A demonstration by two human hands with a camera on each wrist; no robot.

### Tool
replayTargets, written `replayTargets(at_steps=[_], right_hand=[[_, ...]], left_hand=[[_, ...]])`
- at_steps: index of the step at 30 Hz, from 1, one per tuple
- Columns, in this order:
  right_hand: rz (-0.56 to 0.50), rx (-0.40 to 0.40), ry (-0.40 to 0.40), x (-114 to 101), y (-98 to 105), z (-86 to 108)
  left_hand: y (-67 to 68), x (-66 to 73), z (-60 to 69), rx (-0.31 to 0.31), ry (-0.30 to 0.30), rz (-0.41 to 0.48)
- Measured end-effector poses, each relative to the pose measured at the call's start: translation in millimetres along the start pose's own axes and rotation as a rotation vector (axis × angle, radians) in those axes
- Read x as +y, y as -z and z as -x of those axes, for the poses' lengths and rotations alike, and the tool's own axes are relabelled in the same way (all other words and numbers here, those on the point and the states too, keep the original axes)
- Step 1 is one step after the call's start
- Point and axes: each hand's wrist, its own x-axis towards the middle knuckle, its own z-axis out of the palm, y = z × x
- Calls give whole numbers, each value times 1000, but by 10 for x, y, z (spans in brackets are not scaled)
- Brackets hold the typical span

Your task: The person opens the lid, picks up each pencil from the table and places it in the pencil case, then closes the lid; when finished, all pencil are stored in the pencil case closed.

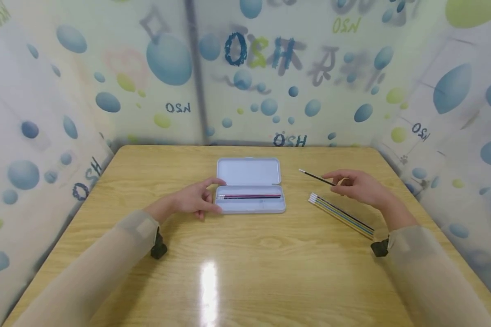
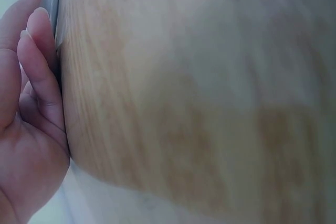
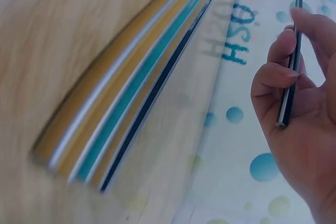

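Three patterned walls [image 1: 270,91] stand around the table [image 1: 262,268] and pencil case [image 1: 248,172].

Head view: from above the near side of the table [image 1: 278,272], facing forward and down, with the patterned backdrop [image 1: 237,97] beyond. Left wrist view: close to the left hand [image 2: 31,124], low, turned sideways. Right wrist view: close to the right hand [image 3: 307,111], tilted; the row of pencils [image 3: 128,98] appears here and in the head view.
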Motion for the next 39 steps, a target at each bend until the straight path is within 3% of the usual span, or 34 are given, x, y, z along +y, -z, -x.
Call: replayTargets(at_steps=[21,39], right_hand=[[4,-42,120,-486,-298,-401],[-44,-70,166,-720,-613,-673]], left_hand=[[-6,-21,0,8,12,9],[-25,-25,-19,9,9,15]])
